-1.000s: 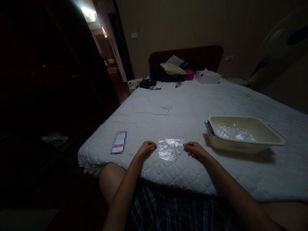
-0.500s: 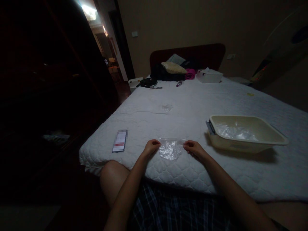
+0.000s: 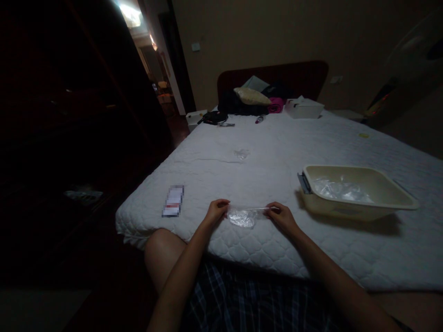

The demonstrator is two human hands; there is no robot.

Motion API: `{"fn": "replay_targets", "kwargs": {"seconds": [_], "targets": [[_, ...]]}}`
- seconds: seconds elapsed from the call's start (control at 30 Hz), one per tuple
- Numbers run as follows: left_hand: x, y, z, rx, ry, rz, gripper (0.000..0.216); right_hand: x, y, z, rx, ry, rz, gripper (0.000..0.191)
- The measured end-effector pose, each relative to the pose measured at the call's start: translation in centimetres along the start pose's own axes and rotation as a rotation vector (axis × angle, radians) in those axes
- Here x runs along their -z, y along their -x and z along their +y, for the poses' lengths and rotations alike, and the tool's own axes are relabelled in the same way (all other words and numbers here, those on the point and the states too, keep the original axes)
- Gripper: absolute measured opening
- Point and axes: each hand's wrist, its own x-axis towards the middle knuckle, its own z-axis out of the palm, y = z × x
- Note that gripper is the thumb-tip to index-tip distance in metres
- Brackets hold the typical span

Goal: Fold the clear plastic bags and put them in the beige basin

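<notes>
A clear plastic bag (image 3: 242,218) is stretched between my two hands, just above the near edge of the bed. My left hand (image 3: 218,211) pinches its left top corner, fingers closed. The right top corner is gripped by my right hand (image 3: 278,215), thumb and fingers pressed together. Crumpled, shiny film shows in the bag's middle; whether anything lies inside I cannot tell. To the right stands a cream plastic bin (image 3: 353,212) with grey handles, and clear plastic bags (image 3: 342,188) lie inside it.
The white quilted bed (image 3: 207,180) fills the middle. A blurred-out phone-like rectangle (image 3: 173,201) lies at left, and a small clear plastic piece (image 3: 241,153) farther back. A white box (image 3: 304,109), a black bag (image 3: 214,118) and piled bedding (image 3: 252,97) are by the headboard.
The bag's top edge has tipped and dropped slightly, so the bag looks flatter now. Both hands keep their pinch on its corners. The view has shifted a little.
</notes>
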Motion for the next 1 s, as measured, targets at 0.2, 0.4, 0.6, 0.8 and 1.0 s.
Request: {"fn": "replay_targets", "kwargs": {"seconds": [0.2, 0.4, 0.6, 0.8, 1.0], "targets": [[0.3, 0.0, -0.6, -0.011, 0.072, -0.006, 0.018, 0.0, 0.5, 0.3, 0.276, 0.257, 0.040, 0.010], [0.8, 0.7, 0.0, -0.004, 0.096, -0.013, 0.017, 0.2, 1.1, 0.2, 0.452, 0.350, -0.016, 0.014], [1.0, 1.3, 1.3, 0.016, 0.075, -0.073, 0.025, 0.3, 1.5, 0.6, 0.551, 0.419, -0.112, 0.017], [1.2, 1.7, 1.5, -0.027, 0.059, -0.121, 0.035, 0.4, 1.7, 0.8, 0.606, 0.467, -0.136, 0.015], [1.7, 2.1, 0.9, -0.148, -0.057, -0.186, 0.039, 0.4, 2.1, 0.3, 0.624, 0.567, -0.176, 0.015]]}}
